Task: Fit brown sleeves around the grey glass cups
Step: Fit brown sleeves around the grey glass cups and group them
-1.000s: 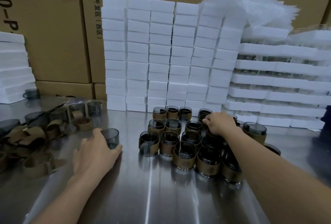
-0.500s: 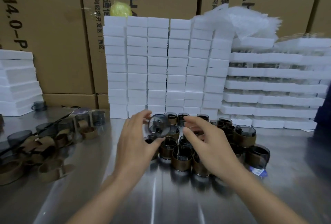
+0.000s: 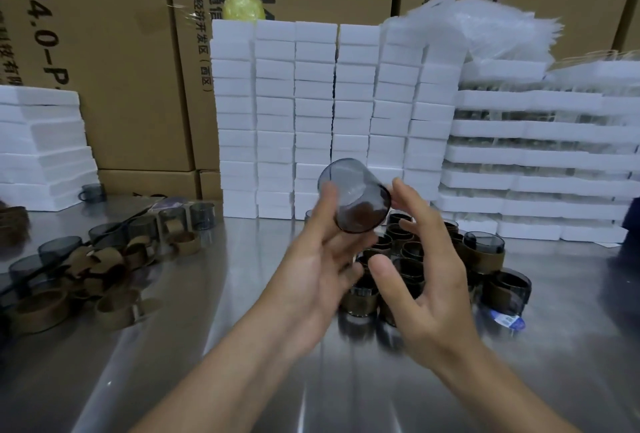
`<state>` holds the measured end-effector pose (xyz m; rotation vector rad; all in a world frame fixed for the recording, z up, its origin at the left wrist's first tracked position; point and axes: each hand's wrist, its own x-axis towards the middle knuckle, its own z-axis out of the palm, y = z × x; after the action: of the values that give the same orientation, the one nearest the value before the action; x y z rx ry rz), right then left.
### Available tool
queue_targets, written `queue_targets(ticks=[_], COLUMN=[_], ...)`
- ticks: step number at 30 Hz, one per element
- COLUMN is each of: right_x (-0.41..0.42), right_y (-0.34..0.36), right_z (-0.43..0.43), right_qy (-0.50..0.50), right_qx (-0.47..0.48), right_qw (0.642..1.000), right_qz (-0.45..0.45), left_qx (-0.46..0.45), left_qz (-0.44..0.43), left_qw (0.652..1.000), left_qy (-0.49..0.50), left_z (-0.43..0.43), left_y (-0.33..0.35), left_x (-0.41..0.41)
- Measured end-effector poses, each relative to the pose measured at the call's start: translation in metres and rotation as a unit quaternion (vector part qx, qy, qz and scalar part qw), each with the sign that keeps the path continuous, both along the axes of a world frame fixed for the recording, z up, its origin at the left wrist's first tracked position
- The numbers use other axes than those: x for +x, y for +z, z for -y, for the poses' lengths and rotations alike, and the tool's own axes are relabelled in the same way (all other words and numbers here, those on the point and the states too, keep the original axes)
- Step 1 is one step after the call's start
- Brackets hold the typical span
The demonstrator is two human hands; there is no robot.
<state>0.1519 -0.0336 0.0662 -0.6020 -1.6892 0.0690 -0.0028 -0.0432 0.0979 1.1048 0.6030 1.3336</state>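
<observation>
- The left hand (image 3: 322, 259) is raised over the middle of the steel table (image 3: 207, 363) and holds one bare grey glass cup (image 3: 353, 197).
- Its thumb lies along the cup's left side and the other fingers wrap the underside, so the grip is narrow and closed round the glass.
- The cup is tilted, not upright, and is clear of the table, in front of the stack of white foam blocks (image 3: 311, 103).
- The right hand (image 3: 426, 276) holds nothing; its fingers are spread wide and nearly straight, palm turned toward the cup.
- Its index fingertip is just beside the cup's right edge; motion blur hides whether it touches.
- Below and to the right of the hands stands a cluster of sleeved cups (image 3: 485, 252).
- At the left of the table lie loose brown sleeves (image 3: 114, 308), with more bare cups (image 3: 201, 214) just beyond them.
</observation>
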Motion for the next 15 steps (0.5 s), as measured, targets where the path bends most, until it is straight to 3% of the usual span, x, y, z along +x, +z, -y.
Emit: queue_targets(ticks=[2,4,10,15], right_x=[-0.003,-0.006,-0.013,-0.014], right_y=[0.000,0.001,0.007,0.008], right_z=[0.002,0.004,0.007,0.006], right_qy=[0.000,0.001,0.015,0.030], right_qx=[0.004,0.001,-0.083,-0.106], right_qw=[1.000,1.000,0.994,0.992], right_qz=[0.014,0.010,-0.069,-0.062], left_qx=[-0.105,-0.128,-0.134,-0.160], left_qz=[0.094,0.127,0.094,0.093], left_qw=[0.987,0.977,0.977,0.974], left_qy=[-0.083,-0.116,-0.137,-0.128], left_z=[-0.002,-0.001,0.001,0.002], left_y=[-0.001,-0.004,-0.013,-0.018], left_x=[0.001,0.001,0.010,0.015])
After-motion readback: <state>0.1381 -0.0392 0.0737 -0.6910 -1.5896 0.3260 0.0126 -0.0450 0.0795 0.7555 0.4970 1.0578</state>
